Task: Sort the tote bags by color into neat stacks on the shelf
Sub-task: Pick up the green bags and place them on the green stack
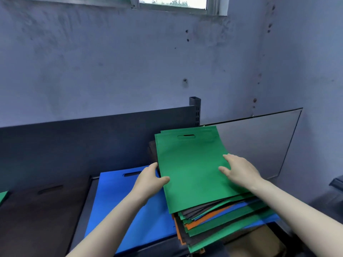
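A green tote bag point(189, 164) lies on top of a mixed pile of tote bags point(219, 219) in green, orange, grey and blue at the right of the shelf. My left hand point(150, 179) grips the green bag's left edge, thumb on top and fingers underneath. My right hand point(239, 170) lies flat on the bag's right side with straight fingers. A blue tote bag point(118, 204) lies flat on the shelf left of the pile. A dark brown tote bag point(40, 214) lies further left. A green bag's corner point(2, 196) shows at the far left edge.
The dark shelf back panel point(92, 138) and an upright post point(195, 110) stand behind the bags. A grey board point(259, 143) leans against the wall at the right. A cardboard box point(254, 242) sits below the pile. The wall is close behind.
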The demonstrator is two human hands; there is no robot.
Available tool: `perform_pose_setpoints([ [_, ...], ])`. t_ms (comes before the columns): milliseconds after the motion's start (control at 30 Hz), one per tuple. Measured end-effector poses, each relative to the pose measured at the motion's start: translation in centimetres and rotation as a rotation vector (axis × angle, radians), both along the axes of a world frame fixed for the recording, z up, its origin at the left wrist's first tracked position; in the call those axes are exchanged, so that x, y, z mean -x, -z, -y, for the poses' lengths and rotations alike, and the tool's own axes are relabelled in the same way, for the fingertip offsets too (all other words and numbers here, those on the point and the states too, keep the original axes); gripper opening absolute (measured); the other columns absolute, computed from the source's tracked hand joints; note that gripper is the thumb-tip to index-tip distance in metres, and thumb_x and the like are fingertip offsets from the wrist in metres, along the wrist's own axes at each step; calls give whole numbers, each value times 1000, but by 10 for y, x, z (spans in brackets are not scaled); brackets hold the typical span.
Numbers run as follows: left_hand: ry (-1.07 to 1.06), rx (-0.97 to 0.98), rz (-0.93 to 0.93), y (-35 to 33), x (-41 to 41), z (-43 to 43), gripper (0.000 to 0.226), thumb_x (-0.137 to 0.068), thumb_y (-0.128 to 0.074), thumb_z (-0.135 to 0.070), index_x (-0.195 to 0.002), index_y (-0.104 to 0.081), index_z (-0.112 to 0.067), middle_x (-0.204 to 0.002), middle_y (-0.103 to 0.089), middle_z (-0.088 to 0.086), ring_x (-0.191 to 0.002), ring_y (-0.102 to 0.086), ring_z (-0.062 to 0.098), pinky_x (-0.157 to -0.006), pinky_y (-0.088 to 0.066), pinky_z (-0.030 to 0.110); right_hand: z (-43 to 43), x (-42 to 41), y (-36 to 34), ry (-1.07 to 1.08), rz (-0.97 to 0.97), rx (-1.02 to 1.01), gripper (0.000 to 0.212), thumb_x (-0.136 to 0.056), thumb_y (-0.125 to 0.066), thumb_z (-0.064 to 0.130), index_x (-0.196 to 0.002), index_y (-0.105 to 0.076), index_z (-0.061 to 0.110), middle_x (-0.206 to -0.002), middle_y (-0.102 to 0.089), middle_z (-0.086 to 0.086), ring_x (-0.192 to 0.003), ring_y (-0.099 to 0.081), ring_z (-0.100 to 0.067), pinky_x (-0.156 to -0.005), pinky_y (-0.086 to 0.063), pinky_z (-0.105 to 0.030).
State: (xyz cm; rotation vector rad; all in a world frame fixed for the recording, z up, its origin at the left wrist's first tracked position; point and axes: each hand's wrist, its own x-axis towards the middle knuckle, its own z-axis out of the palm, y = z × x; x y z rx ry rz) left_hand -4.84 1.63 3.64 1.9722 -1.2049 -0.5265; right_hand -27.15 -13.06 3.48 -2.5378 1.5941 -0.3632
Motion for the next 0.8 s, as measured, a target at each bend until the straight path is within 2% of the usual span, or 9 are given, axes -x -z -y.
perform_pose_setpoints([
  [100, -40, 4, -80, 10, 7, 6, 45, -89, -60, -17, -133, -47, -18, -106, -45, -12, -84, -49, 6, -78, -42, 30, 10, 8, 11, -11, -55, -93, 62, -94, -44, 51, -141, -38, 12, -146, -43, -8, -134, -39, -25, -105, -38, -40],
  [167, -72, 15, -106, 15, 9, 10, 32, -88, -61, -15, -117, -55, -23, -106, -55, -12, -77, -47, -4, -79, -42, 28, 13, 10, 19, -51, -77, -107, 60, -92, -43, 55, -136, -45, 13, -138, -51, -6, -129, -44, -26, -101, -41, -39],
  [233, -116, 29, -120, 19, 10, 13, 26, -86, -62, -12, -106, -56, -27, -99, -57, -12, -78, -49, -2, -77, -43, 28, 13, 10, 25, -100, -75, -87, 62, -91, -45, 57, -136, -45, 15, -136, -52, -3, -128, -43, -26, -101, -41, -39],
  [400, -238, 80, -124, 21, 10, 18, 37, -81, -62, 3, -87, -50, -31, -78, -53, -14, -69, -50, 0, -64, -43, 28, 23, 13, 22, -87, 116, -98, 62, -86, -58, 50, -140, -44, 22, -142, -48, 0, -134, -40, -22, -106, -38, -37],
  [500, -265, 68, -165, 24, 10, 21, 34, -80, -63, 1, -97, -53, -27, -72, -52, 0, -65, -50, 15, -59, -40, 30, 37, 18, 20, 12, 91, -117, 64, -86, -59, 48, -138, -43, 15, -137, -52, -5, -129, -42, -29, -101, -42, -42],
  [600, -260, 59, -180, 27, 14, 22, 33, -80, -65, -6, -107, -59, -24, -78, -58, 7, -71, -55, 20, -62, -43, 31, 44, 17, 24, 35, 86, -149, 68, -84, -61, 50, -139, -42, 16, -136, -54, -5, -129, -41, -31, -102, -41, -42],
  [667, -283, 95, -207, 28, 17, 23, 31, -81, -66, -6, -104, -58, -24, -83, -63, 2, -73, -58, 14, -63, -46, 29, 46, 15, 24, 31, 104, -121, 66, -83, -63, 49, -138, -44, 18, -135, -55, -4, -128, -42, -31, -102, -40, -40],
  [733, -320, 144, -246, 30, 20, 24, 31, -82, -67, -5, -103, -55, -23, -86, -58, -8, -74, -53, 1, -63, -45, 27, 47, 15, 23, 30, 123, -104, 62, -82, -65, 46, -135, -47, 19, -133, -57, -3, -127, -43, -31, -102, -39, -39],
  [800, -360, 183, -292, 34, 23, 25, 35, -82, -68, -4, -111, -57, -21, -94, -57, -4, -76, -51, 0, -70, -42, 27, 46, 14, 23, 36, 122, -81, 59, -82, -66, 43, -134, -48, 21, -131, -58, -2, -125, -44, -30, -102, -37, -38],
])
